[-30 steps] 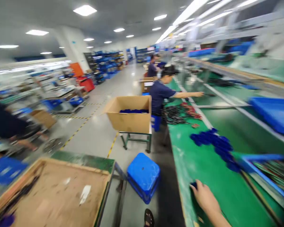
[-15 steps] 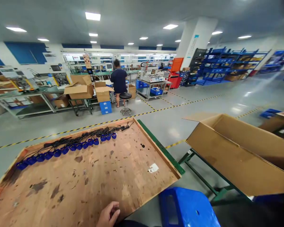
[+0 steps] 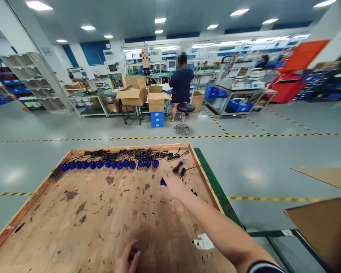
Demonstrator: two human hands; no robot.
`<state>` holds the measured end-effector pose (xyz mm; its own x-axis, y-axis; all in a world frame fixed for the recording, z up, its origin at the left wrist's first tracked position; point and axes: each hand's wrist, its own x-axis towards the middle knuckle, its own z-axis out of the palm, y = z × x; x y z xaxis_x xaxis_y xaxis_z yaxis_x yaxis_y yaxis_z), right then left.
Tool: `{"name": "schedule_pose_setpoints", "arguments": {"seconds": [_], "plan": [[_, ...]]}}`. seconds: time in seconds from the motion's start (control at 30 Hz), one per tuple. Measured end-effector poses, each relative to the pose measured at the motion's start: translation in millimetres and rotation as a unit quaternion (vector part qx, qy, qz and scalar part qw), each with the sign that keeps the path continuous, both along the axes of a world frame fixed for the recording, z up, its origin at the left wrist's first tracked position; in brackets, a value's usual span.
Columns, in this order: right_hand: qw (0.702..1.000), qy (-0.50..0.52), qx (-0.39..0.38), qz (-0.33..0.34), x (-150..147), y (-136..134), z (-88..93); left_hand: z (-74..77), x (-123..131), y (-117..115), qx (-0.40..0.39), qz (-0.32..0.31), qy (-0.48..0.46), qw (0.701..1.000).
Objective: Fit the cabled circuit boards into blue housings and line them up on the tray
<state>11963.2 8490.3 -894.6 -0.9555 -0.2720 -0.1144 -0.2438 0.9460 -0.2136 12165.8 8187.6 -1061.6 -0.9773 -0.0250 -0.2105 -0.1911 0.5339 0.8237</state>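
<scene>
My right hand, blurred, reaches over the wooden tabletop. It is closed on a blue part whose black cable shows beyond the fingers; most of the part is hidden by the hand. To its left stands a row of similar blue parts, their black cables gathered along the far rim. Low over the near side of the table, my left hand has its fingers loosely curled, thumb apart, with nothing visible in it.
A raised wooden rim edges the table, with a green beam outside its right side. An open cardboard box is at the right. Beyond the striped floor line, a person stands near a black stool. White scrap lies on the tabletop.
The view has swung right, and the table's far side sits more squarely ahead. My right arm has come in from the right with a blue part. My left hand stays low, curled.
</scene>
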Motion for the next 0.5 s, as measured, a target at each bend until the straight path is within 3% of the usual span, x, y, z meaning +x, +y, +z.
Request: {"name": "schedule_pose_setpoints", "arguments": {"seconds": [0.1,0.2,0.33,0.43,0.5], "plan": [[0.994,-0.033,-0.039,0.096,-13,-33,-49.7,20.9,-26,33,-0.063,-0.038,0.025,0.997],[0.982,-0.047,-0.08,0.164,-16,-29,-71.2,41.8,-65,65,-0.166,-0.075,0.086,0.979],[0.971,-0.02,-0.118,0.207,-38,40,-73.6,65.0,-120,95,-0.304,-0.172,0.146,0.926],[0.987,-0.053,-0.01,0.149,-65,104,-72.7,77.5,-150,108,-0.374,-0.275,0.154,0.872],[0.989,-0.064,0.059,0.122,-76,130,-76.7,79.5,-163,114,-0.38,-0.319,0.146,0.856]]}}
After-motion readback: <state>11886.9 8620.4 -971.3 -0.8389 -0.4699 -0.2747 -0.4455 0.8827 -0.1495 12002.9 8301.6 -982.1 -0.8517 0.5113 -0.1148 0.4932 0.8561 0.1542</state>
